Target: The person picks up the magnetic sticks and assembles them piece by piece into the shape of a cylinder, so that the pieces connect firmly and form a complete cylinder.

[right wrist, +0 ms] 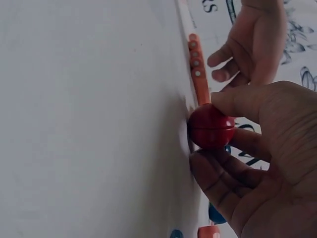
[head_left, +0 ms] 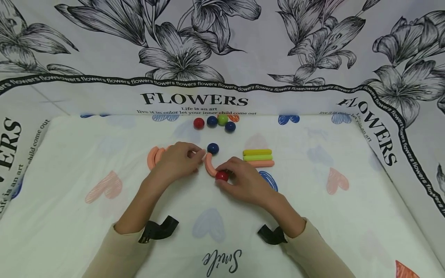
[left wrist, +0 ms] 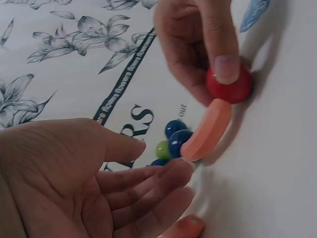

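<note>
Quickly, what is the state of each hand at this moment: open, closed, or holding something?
Left hand: open, holding nothing.
Right hand: holding a glossy red ball.

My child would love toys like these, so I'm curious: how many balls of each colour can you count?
Glossy red round plastic-looking balls: 2
Glossy dark blue round plastic-looking balls: 3
Glossy light green round plastic-looking ball: 1
Total: 6

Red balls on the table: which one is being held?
The nearer red ball, gripped by the right hand; the other red ball lies farther off, beside a blue ball.
</note>
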`<state>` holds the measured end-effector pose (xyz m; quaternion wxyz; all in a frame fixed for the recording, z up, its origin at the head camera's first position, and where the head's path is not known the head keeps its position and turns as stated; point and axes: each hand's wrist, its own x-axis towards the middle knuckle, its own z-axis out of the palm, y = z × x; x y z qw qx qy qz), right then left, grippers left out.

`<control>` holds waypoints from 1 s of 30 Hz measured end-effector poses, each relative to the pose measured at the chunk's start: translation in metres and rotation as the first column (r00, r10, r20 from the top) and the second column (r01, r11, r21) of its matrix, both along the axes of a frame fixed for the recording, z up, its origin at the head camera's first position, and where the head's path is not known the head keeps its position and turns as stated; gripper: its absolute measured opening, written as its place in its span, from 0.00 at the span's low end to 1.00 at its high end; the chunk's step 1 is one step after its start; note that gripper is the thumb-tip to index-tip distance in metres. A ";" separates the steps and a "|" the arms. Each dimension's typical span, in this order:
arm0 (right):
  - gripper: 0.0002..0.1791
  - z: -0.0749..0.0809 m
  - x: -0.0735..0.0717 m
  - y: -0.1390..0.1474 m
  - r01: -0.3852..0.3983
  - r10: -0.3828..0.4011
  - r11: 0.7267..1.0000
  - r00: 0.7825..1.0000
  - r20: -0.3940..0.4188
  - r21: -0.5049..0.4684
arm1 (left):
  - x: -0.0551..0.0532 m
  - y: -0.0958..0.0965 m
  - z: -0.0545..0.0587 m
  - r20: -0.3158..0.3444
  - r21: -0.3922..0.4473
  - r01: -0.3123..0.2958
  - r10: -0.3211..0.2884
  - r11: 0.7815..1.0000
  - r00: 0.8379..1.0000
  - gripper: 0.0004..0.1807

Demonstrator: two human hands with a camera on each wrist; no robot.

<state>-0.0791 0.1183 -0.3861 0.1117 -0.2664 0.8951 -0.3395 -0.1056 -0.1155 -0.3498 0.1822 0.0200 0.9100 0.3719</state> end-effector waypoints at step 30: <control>0.19 0.012 -0.009 0.016 -0.026 0.024 0.999 0.996 0.083 0.029 | 0.000 -0.033 0.015 -0.078 -0.180 -0.025 0.011 0.983 0.997 0.25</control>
